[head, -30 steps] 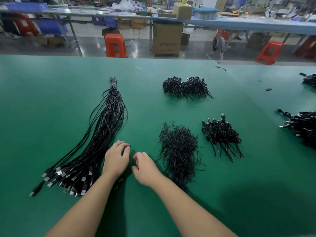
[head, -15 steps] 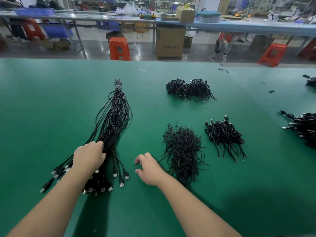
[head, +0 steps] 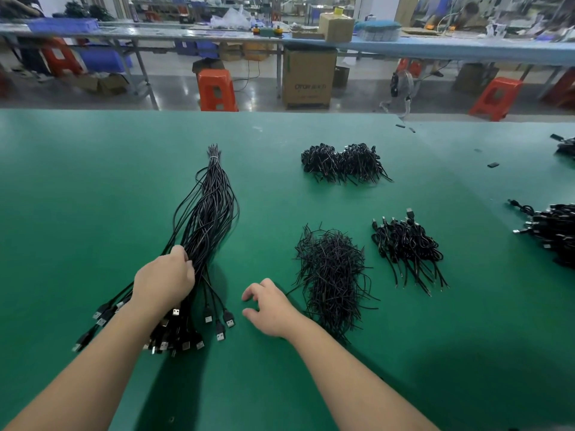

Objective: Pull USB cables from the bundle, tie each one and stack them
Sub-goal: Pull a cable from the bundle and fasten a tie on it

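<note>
A long bundle of black USB cables (head: 209, 213) lies on the green table (head: 93, 188), tied at its far tip, with the USB plugs fanned out near me. My left hand (head: 163, 281) grips the bundle a little above the plugs, fingers curled over the cables. My right hand (head: 269, 307) hovers just right of the plugs, fingers loosely curled and holding nothing. A pile of thin black tie wires (head: 331, 272) sits right of that hand. A stack of tied cables (head: 407, 247) lies further right.
Another heap of tied cables (head: 343, 163) lies at the back centre. More cable piles (head: 550, 231) sit at the right edge. Small black bits (head: 493, 165) lie at back right. Beyond the table's far edge stand orange stools (head: 216, 90) and a cardboard box (head: 308, 77).
My left hand moved left from beside the right hand onto the bundle and closed round it. The plug ends have gathered closer together. The right hand stayed almost in place.
</note>
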A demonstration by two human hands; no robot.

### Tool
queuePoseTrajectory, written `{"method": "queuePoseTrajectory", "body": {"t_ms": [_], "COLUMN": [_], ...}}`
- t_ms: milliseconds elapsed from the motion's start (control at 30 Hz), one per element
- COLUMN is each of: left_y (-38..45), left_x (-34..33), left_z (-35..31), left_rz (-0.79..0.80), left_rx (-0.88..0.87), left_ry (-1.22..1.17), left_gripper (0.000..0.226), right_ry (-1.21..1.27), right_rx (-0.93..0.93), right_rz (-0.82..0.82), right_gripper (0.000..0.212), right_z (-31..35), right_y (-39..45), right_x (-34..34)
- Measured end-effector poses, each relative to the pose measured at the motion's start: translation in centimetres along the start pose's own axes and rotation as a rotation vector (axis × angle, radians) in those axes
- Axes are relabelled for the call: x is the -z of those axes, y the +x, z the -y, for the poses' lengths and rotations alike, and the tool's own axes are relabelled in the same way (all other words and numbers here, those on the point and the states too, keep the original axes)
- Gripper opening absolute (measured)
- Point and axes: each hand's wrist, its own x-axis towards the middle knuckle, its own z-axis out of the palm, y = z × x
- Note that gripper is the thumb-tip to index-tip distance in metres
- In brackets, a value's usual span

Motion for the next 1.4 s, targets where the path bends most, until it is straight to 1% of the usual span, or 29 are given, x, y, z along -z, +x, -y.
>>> {"method": "queuePoseTrajectory", "body": {"t_ms": [67,167,200,300,367,467,567,633,667,700,733,767,800,833,867,900,933,967,1033,1067,1100,1133,1167,1200,1267,1300,1400], "left_y": [0.1,-0.3,-0.6,-1.6,-2.3,-3.4,-4.4,-4.8,-4.9,-4.9,-4.8,-4.4,-3.9,-3.4,-2.8,-2.2,-1.7,-1.4,-1.4,-1.4,-1.4,-1.4,-1.6,-1.9,-2.6,-2.9,-3.3], "left_x": [0.7,1.4,1.6,1.8,2.1,2.8,3.7,4.2,4.6,4.9,5.2,5.4,5.6,5.7,5.6,5.4,5.1,4.8,4.7,4.6,4.4,4.1,3.8,3.6,2.9,2.6,2.6], "left_z": [-0.7,-2.0,-2.4,-3.8,-4.8,-6.0,-6.8,-7.0,-7.1,-7.0,-6.9,-6.7,-6.4,-6.0,-5.5,-5.1,-4.8,-4.5,-4.4,-4.4,-4.4,-4.4,-4.5,-4.7,-5.3,-5.6,-6.7], "left_rz": [0.067,0.162,0.186,0.262,0.292,0.361,0.515,0.627,0.670,0.695,0.699,0.677,0.628,0.560,0.481,0.405,0.357,0.342,0.406,0.441,0.454,0.459,0.473,0.493,0.526,0.549,0.609], "left_rx": [0.005,-0.055,-0.074,-0.128,-0.177,-0.307,-0.448,-0.518,-0.549,-0.568,-0.571,-0.559,-0.531,-0.491,-0.444,-0.391,-0.330,-0.255,-0.060,0.002,0.028,0.027,0.005,-0.028,-0.123,-0.158,-0.151], "left_ry": [-0.114,-0.126,-0.113,-0.097,-0.082,0.003,0.060,0.057,0.055,0.043,0.014,-0.033,-0.094,-0.156,-0.214,-0.294,-0.427,-0.651,-1.303,-1.595,-1.789,-1.876,-1.879,-1.808,-1.569,-1.496,-1.471], "left_gripper": [0.016,0.014,0.016,0.033,0.037,0.028,0.021,0.020,0.020,0.020,0.020,0.019,0.018,0.015,0.011,0.009,0.011,0.017,0.035,0.046,0.053,0.058,0.059,0.057,0.044,0.040,0.044], "right_ry": [0.001,-0.001,-0.002,0.003,0.002,0.014,-0.023,-0.046,-0.013,0.027,0.041,0.003,-0.074,-0.143,-0.163,-0.118,-0.006,0.156,0.488,0.620,0.733,0.824,0.894,0.938,0.972,0.977,0.952], "right_rx": [0.001,0.002,0.004,-0.001,-0.007,-0.007,0.009,0.056,0.072,0.089,0.117,0.159,0.214,0.276,0.332,0.365,0.361,0.325,0.251,0.232,0.218,0.201,0.188,0.181,0.179,0.181,0.171], "right_rz": [0.004,0.000,-0.002,-0.008,-0.015,-0.042,-0.067,-0.067,-0.064,-0.062,-0.072,-0.102,-0.150,-0.201,-0.251,-0.282,-0.289,-0.264,-0.214,-0.215,-0.217,-0.216,-0.213,-0.205,-0.184,-0.174,-0.154], "right_gripper": [0.031,0.031,0.031,0.030,0.033,0.050,0.074,0.085,0.084,0.075,0.059,0.040,0.026,0.024,0.030,0.036,0.039,0.038,0.034,0.033,0.033,0.034,0.034,0.035,0.035,0.035,0.034], "right_z": [0.0,0.1,0.1,0.3,0.2,0.1,-0.1,0.0,-0.1,-0.2,-0.3,-0.4,-0.5,-0.4,-0.2,0.4,1.1,1.9,3.1,3.8,4.2,4.6,4.9,5.2,5.6,5.6,5.7], "right_y": [0.0,-0.2,-0.2,-0.3,-0.2,-0.1,0.0,-0.1,-0.2,-0.5,-0.8,-1.3,-1.7,-2.1,-2.5,-2.8,-3.2,-3.5,-3.8,-4.0,-4.2,-4.5,-4.8,-5.0,-5.4,-5.6,-5.9], "right_x": [0.1,0.2,0.2,0.1,0.1,-0.2,-0.5,-0.5,-0.4,-0.2,-0.1,0.2,0.4,0.7,1.0,1.5,2.0,2.5,3.2,3.4,3.4,3.5,3.6,3.6,3.4,3.2,2.7]}}
